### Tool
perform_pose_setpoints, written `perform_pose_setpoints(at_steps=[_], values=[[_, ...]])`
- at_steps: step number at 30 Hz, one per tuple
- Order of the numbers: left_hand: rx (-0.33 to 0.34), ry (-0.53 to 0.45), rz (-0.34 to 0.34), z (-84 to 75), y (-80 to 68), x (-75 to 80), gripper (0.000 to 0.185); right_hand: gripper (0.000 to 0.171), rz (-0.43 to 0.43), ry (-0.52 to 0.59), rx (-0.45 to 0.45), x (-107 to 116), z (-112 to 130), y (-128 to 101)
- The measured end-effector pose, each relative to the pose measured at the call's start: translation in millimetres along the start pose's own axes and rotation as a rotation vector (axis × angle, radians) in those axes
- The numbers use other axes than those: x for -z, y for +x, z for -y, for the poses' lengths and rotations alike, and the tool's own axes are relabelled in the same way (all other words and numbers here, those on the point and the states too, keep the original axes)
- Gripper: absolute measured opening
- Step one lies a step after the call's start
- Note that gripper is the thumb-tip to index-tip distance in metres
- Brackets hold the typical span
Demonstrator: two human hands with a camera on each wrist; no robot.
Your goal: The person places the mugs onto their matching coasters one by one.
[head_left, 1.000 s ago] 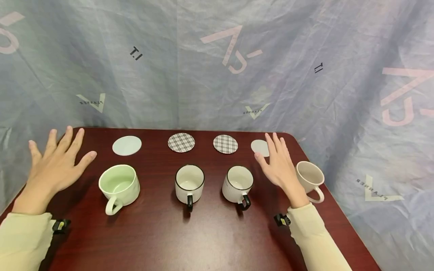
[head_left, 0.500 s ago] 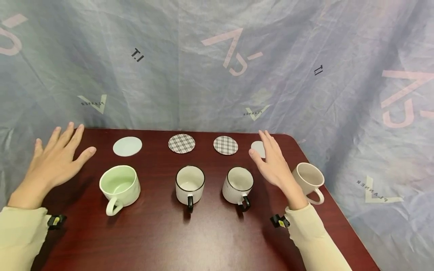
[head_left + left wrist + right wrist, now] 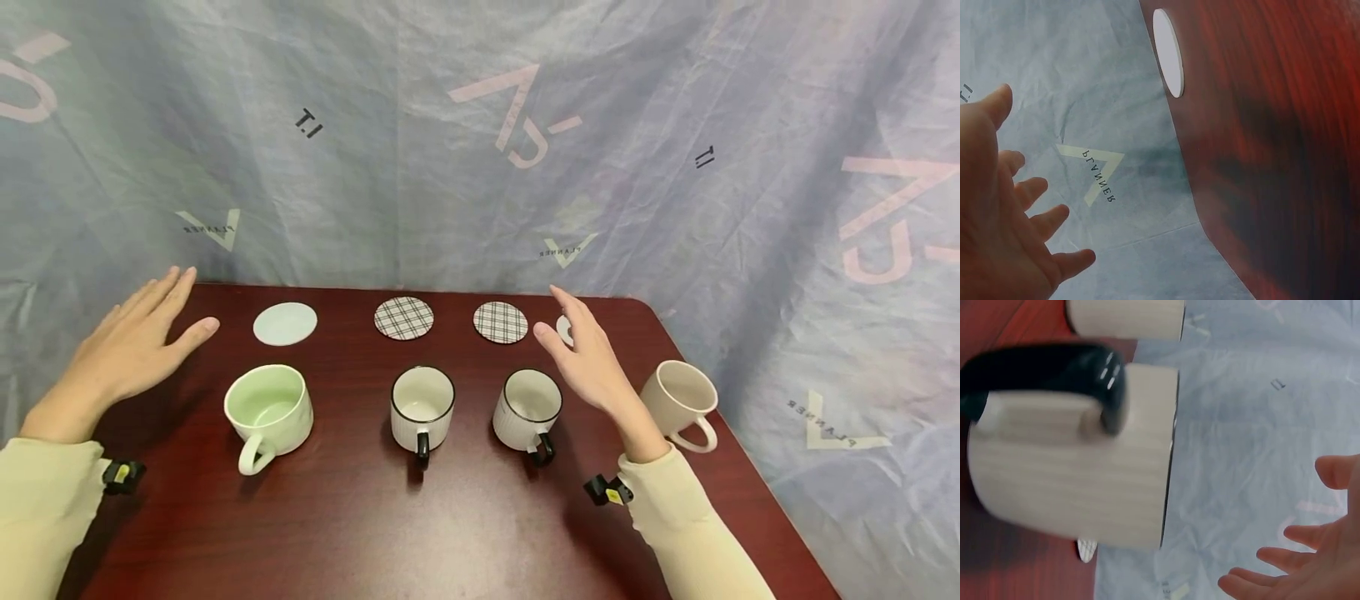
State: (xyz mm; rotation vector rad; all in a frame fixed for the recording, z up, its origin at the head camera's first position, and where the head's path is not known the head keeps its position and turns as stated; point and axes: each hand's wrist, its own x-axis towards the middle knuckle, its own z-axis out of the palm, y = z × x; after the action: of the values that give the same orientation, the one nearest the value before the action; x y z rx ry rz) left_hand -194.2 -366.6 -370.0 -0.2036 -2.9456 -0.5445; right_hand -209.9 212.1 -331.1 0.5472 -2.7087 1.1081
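Note:
My left hand [image 3: 127, 350] hovers above the table's left side with fingers extended, holding nothing; nearest is a light green mug [image 3: 270, 412]. On the right, my right hand [image 3: 592, 362] is raised, empty, thumb apart from the fingers. It hangs between a white ribbed mug with a black handle [image 3: 525, 421] and a beige mug [image 3: 678, 396]. A second black-handled white mug [image 3: 422, 404] stands near the middle. The right wrist view shows one black-handled mug [image 3: 1079, 469] up close. In the left wrist view the thumb and fingers [image 3: 1060, 219] are spread.
Along the far edge lie a pale round coaster [image 3: 285, 323], two checked coasters [image 3: 403, 318] [image 3: 500, 322] and a white coaster [image 3: 564, 330] partly behind my right hand. The dark red table [image 3: 337, 525] ends at a grey printed cloth [image 3: 420, 150].
My right hand has moved left, away from the beige mug and towards the nearest black-handled one. My left hand has turned, its fingers closer together. The mugs and coasters stay put.

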Motion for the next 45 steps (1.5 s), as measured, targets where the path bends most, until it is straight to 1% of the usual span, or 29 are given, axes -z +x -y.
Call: perform_pose_setpoints(at_steps=[5, 8, 11, 16, 19, 24, 31, 38, 42, 45], values=[[-0.034, -0.053, -0.029, 0.8, 7.7, 1.1, 0.083, 0.062, 0.006, 0.147, -0.012, -5.6, 10.8, 3.0], [-0.053, -0.085, -0.036, 2.6, 10.1, 0.4, 0.084, 0.060, 0.018, 0.208, -0.018, -11.3, 18.2, 4.2], [-0.064, -0.120, -0.033, 4.7, 10.7, -1.3, 0.085, 0.057, 0.025, 0.245, -0.012, -18.2, 26.8, 4.4], [-0.076, -0.169, -0.037, 9.1, 11.5, -4.6, 0.084, 0.056, 0.035, 0.276, 0.010, -28.8, 41.9, 3.7], [-0.080, -0.182, -0.036, 11.0, 13.5, -6.6, 0.082, 0.054, 0.042, 0.281, 0.021, -34.3, 49.4, 2.8], [-0.080, -0.181, -0.038, 12.7, 17.8, -9.6, 0.079, 0.052, 0.065, 0.302, 0.045, -43.9, 62.0, -1.8], [-0.095, -0.166, -0.056, 14.2, 21.9, -13.5, 0.076, 0.055, 0.122, 0.339, 0.102, -57.7, 81.5, -9.8], [-0.116, -0.157, -0.066, 20.1, 29.3, -18.0, 0.075, 0.052, 0.177, 0.381, 0.098, -72.3, 94.5, -11.4], [-0.121, -0.163, -0.052, 22.1, 33.2, -19.5, 0.075, 0.053, 0.190, 0.407, 0.108, -82.8, 99.4, -11.3], [-0.111, -0.174, -0.035, 23.8, 33.5, -20.7, 0.075, 0.054, 0.225, 0.436, 0.094, -91.9, 102.9, -12.0]])
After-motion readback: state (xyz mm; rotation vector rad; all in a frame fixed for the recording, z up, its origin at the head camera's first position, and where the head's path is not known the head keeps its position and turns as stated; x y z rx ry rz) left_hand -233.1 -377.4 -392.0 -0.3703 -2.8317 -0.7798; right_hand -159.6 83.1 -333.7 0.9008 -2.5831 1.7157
